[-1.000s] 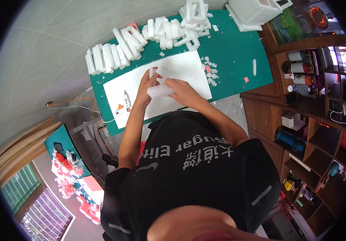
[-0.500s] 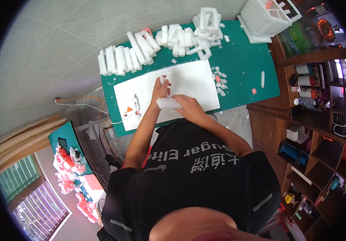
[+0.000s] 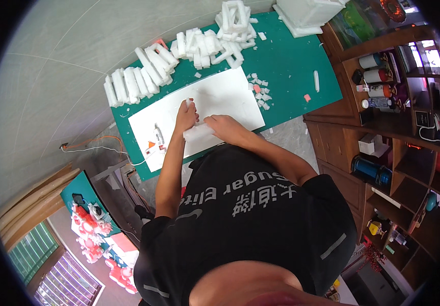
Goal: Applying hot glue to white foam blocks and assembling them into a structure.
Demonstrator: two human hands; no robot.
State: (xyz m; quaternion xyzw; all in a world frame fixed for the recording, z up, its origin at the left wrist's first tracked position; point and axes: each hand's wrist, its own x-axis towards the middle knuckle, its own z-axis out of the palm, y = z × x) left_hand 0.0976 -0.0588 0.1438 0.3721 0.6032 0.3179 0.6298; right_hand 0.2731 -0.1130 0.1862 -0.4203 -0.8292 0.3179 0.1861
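My left hand (image 3: 185, 116) is closed around a thin white stick-like tool (image 3: 188, 102), its tip resting on the white sheet (image 3: 230, 92). My right hand (image 3: 221, 126) grips a white foam block (image 3: 197, 133) at the sheet's near edge, right beside the left hand. The sheet lies on a green cutting mat (image 3: 291, 66). What the tool is exactly is too small to tell.
Rows of cut white foam strips (image 3: 143, 76) and a stacked pile (image 3: 235, 20) line the mat's far side. Small foam crumbs (image 3: 260, 93) lie right of the sheet. An orange-and-white glue tool (image 3: 156, 137) lies on the sheet's left end. Wooden shelves with bottles (image 3: 378, 89) stand at right.
Both hands stay together on the foam block at the sheet's near edge. The view has shifted as my head moved.
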